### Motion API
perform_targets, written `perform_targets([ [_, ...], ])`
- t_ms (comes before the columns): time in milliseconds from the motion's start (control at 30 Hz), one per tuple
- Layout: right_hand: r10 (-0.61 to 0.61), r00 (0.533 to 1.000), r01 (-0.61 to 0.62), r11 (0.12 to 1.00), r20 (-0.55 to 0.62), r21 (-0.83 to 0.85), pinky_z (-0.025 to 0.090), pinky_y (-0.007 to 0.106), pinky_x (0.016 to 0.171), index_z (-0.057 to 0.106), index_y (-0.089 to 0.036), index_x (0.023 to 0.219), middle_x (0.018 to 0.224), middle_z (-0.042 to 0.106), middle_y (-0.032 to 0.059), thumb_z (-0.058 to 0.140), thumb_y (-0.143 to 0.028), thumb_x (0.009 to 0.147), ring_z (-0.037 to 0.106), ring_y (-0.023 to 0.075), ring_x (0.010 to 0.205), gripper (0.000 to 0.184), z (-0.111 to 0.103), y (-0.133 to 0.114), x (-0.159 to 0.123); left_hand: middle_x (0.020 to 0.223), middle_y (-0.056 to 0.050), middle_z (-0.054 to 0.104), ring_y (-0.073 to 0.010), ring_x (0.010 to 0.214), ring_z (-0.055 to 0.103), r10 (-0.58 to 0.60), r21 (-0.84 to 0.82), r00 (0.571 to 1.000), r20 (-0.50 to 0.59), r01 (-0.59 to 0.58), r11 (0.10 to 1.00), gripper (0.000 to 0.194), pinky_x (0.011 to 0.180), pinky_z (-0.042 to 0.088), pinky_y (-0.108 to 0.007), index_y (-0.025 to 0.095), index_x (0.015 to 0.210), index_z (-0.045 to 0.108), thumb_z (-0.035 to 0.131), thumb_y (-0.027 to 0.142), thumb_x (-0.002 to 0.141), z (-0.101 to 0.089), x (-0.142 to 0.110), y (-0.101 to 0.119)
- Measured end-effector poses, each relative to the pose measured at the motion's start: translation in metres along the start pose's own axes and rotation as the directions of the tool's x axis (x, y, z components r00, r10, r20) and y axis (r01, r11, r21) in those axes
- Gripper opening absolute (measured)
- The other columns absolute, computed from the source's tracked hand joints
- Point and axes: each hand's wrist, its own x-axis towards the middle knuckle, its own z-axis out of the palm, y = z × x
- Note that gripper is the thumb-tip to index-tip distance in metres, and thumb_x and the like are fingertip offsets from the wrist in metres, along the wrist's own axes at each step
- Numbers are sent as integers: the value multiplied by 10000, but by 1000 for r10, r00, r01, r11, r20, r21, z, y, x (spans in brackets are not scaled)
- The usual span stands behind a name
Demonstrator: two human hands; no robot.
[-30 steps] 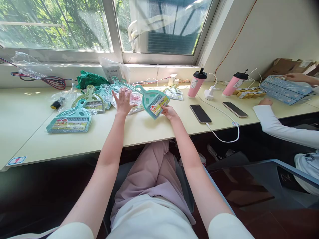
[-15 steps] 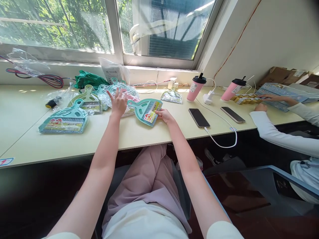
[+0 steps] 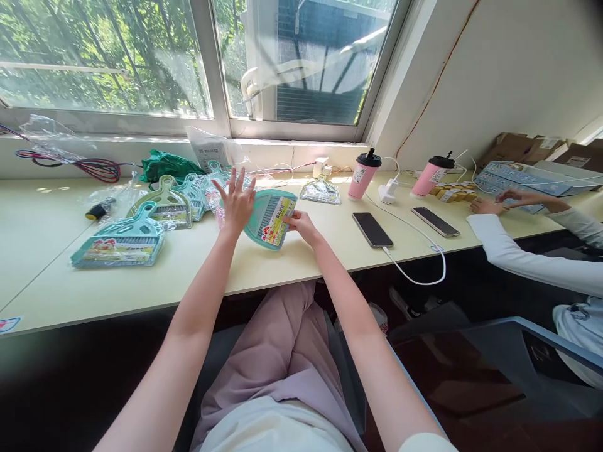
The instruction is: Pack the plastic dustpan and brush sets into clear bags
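Observation:
A teal dustpan [image 3: 258,216], with a small brush and a yellow printed label on it, is tilted above the table. My right hand [image 3: 301,226] grips its brush-end edge between thumb and fingers. Fingers spread, my left hand [image 3: 238,204] is at the dustpan's handle end and covers the handle; whether it touches the dustpan I cannot tell. To the left lie a teal dustpan set in clear wrap [image 3: 120,242] and an olive-green dustpan set [image 3: 164,201]. More wrapped sets are partly hidden behind my left hand.
A small dustpan set [image 3: 321,189] lies near the wall. Rightward are a pink cup [image 3: 362,176], a second pink cup [image 3: 431,176], a phone [image 3: 372,230] on a white cable, and another phone [image 3: 435,221]. A co-worker's hands [image 3: 513,199] are by a blue box [image 3: 541,179].
The dustpan in my right hand has moved left and turned more upright. My left hand has come over its handle. The co-worker's hands have come closer together.

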Motion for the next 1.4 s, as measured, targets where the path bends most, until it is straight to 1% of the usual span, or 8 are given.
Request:
perform_targets([
  [133, 8, 1000, -8, 1000, 4, -23, 676, 334, 723, 787, -161, 906, 950, 832, 62, 983, -361, 634, 777, 219, 827, 390, 0, -1, 0, 1679, -75, 450, -314, 1665, 137, -158, 59, 981, -116, 166, 984, 444, 1247, -243, -691, 276, 1425, 680, 462, 262, 1038, -8, 2, -14],
  [233, 7, 986, -10, 1000, -165, -17, 686, 338, 708, 754, -157, 849, 871, 818, 45, 949, -253, 692, 771, 209, 790, 269, -2, 2, 5, 1642, -97, 500, -340, 1663, 132, -227, 92, 963, -146, 242, 966, 429, 1227, -239, -741, 252, 1387, 704, 486, 235, 1018, -9, 1, -27],
  [367, -3, 918, 8, 1000, -396, 11, 703, 375, 780, 702, -163, 819, 829, 798, 25, 875, -156, 776, 771, 191, 763, 178, -5, 6, 11, 1569, -147, 572, -356, 1629, 224, -277, 112, 957, -84, 286, 952, 419, 1217, -175, -787, 161, 1363, 692, 492, 136, 997, -1, -2, -40],
  [500, -6, 905, 35, 998, -426, 59, 706, 382, 824, 696, -163, 832, 848, 801, 27, 842, -137, 807, 781, 191, 799, 150, -7, 4, 9, 1474, -216, 621, -381, 1505, 417, -352, 226, 936, 19, 339, 913, 490, 1228, -123, -792, 78, 1376, 661, 427, 29, 948, 7, -5, -47],
  [833, 27, 948, 24, 988, -317, 154, 700, 380, 843, 723, -147, 854, 855, 814, 51, 840, -122, 813, 787, 195, 790, 126, -3, -4, 0, 1531, -225, 542, -366, 1546, 391, -231, 398, 946, 228, 126, 909, 509, 1325, -17, -639, 170, 1388, 686, 445, 131, 941, 25, -13, -46],
  [1000, 48, 929, -20, 997, -367, 78, 705, 393, 827, 710, -145, 820, 806, 801, 30, 829, -75, 798, 779, 186, 741, 140, -1, -1, 1, 1636, -119, 489, -383, 1615, 261, -207, 321, 899, 387, 79, 944, 477, 1256, -54, -775, 294, 1331, 735, 518, 171, 924, 22, -14, -54],
  [1200, 28, 893, -25, 1000, -450, 13, 709, 422, 835, 690, -154, 805, 776, 790, 19, 821, -85, 794, 793, 206, 760, 148, 2, 3, 3, 1603, -113, 546, -399, 1562, 367, -134, 234, 928, 347, 53, 971, 488, 1228, -110, -783, 289, 1331, 720, 681, 229, 848, 21, -9, -66],
  [1400, -26, 885, 12, 999, -464, -34, 713, 442, 834, 689, -177, 799, 796, 794, 16, 860, -126, 765, 796, 220, 798, 182, 4, 6, 4, 1604, -125, 546, -357, 1544, 418, -132, 147, 933, 335, 86, 985, 510, 1307, 159, -632, 229, 1381, 697, 605, 207, 880, 23, -7, -67],
])
